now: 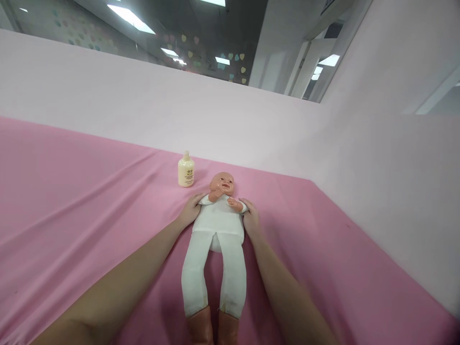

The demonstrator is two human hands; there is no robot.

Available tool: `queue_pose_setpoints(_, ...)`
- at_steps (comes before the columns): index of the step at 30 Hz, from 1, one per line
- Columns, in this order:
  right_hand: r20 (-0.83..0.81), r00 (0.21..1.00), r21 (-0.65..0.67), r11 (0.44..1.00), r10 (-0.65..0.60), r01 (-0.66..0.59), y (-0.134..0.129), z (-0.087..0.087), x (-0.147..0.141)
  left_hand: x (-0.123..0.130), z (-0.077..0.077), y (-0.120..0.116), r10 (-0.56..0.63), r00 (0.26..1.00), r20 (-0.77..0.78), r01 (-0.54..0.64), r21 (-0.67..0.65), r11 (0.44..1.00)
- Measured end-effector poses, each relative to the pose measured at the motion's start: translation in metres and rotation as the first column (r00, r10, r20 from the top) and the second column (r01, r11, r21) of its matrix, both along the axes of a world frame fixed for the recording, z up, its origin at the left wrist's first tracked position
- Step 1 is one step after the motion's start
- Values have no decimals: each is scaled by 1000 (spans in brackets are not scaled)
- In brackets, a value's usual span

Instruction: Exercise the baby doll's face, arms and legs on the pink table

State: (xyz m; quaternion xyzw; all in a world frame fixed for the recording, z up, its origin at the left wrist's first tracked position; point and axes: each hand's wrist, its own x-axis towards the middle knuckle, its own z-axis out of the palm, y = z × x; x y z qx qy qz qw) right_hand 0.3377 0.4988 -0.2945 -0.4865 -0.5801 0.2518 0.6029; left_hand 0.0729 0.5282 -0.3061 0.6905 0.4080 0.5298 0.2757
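2 hands [190, 210] [250, 220] — holding 1 doll [218, 219]

A pink cloth [305, 230] covers the broad, flat surface, reaching out on both sides of the doll. The doll [218, 220], in white clothing, lies face up on the cloth, its head toward the cloth's far edge and its brown feet toward the near side. A cream-coloured bottle [186, 173] with a dark printed label stands upright on the cloth, near the doll's head, on the viewer's left and apart from it. Long creases run slantwise across the cloth to the viewer's left of the doll; its far edge passes beyond the doll's head.
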Motion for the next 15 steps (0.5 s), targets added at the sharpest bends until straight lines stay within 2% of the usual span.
queue_pose_setpoints(5, 29, 999, -13, 1000, 22, -22, -1, 3, 0, -1, -2, 2, 9, 1000, 7, -9, 5, 1000)
queue_pose_setpoints(9, -5, 1000, -33, 999, 23, -23, -3, 5, -2, 0, 4, -3, -12, 1000, 19, 12, -1, 1000)
queue_pose_setpoints(15, -151, 988, -100, 995, -19, 4, -4, 2, -4, 3, 15, -17, 42, 990, 136, -16, -184, 983)
